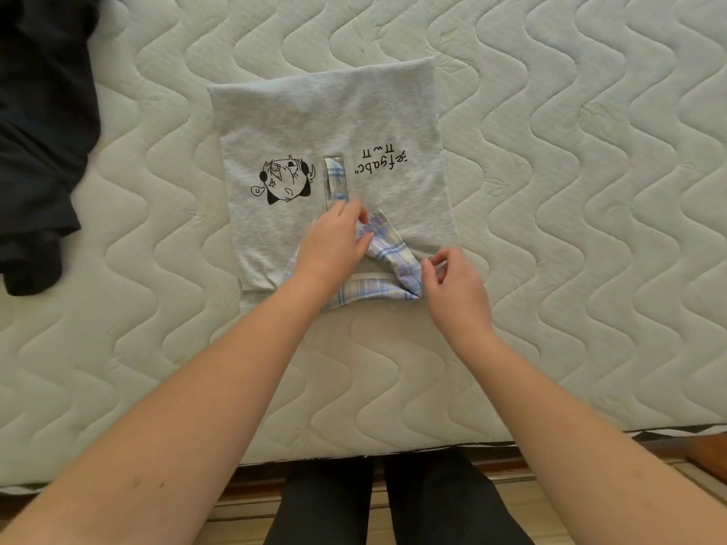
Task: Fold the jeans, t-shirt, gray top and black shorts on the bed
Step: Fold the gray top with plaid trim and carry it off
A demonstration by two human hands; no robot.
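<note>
Gray top (334, 123): flat on bed (570, 190), centre, sides folded in, collar end nearest viewer; cat print and lettering upside down. Plaid collar (387, 245): blue-white, at near edge.
Left hand (334, 241): on collar's left flap, fingers curled, thumb and fingers pinching plaid fabric.
Right hand (452, 283): at collar's right corner, fingertips pinching plaid edge.
Dark garment (35, 131): heaped at bed's far left, apart from top; type unclear.
</note>
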